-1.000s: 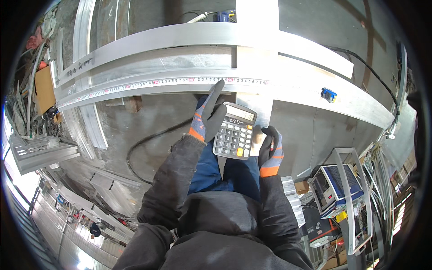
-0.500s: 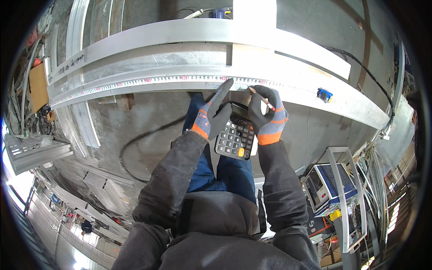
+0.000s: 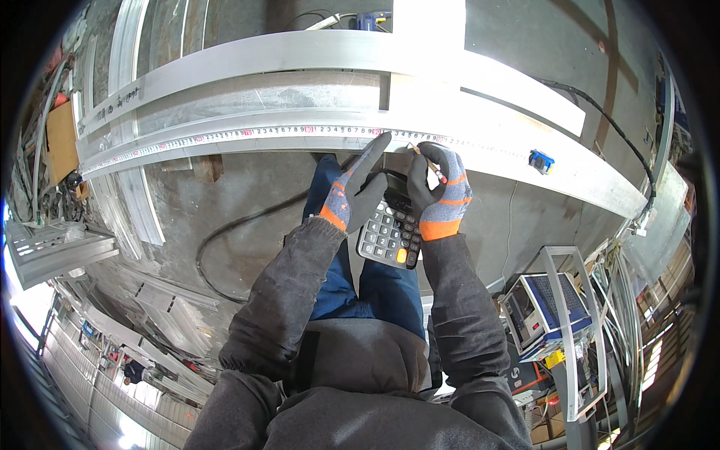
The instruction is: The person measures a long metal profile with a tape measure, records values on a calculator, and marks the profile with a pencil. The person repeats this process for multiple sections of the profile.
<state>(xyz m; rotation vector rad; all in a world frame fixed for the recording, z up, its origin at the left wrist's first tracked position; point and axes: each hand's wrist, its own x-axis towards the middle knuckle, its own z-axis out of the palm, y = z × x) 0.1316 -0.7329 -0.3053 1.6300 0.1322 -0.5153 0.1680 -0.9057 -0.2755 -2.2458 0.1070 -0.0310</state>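
A yellow tape measure strip (image 3: 330,129) lies stretched along a pale metal profile (image 3: 585,176). Its blue case (image 3: 541,161) rests on the profile to the right. My left hand (image 3: 356,187), in a grey and orange glove, grips the upper left of a black calculator (image 3: 388,236), while its index finger reaches out to the tape. Part of the calculator's top is covered by my hands. In my gloved right hand (image 3: 442,187), a pencil (image 3: 436,171) is pinched, its point at the profile's near edge, just right of the left index fingertip.
Beyond the tape runs another metal profile (image 3: 300,52), crossed by a bright upright piece (image 3: 427,37). A dark cable (image 3: 634,142) hangs over the right end. A blue and white machine (image 3: 551,307) stands at lower right, a metal frame (image 3: 64,251) at left.
My right hand has shifted slightly left with the pencil, bringing its point closer to my left index finger. My left hand and the calculator stay nearly in place.
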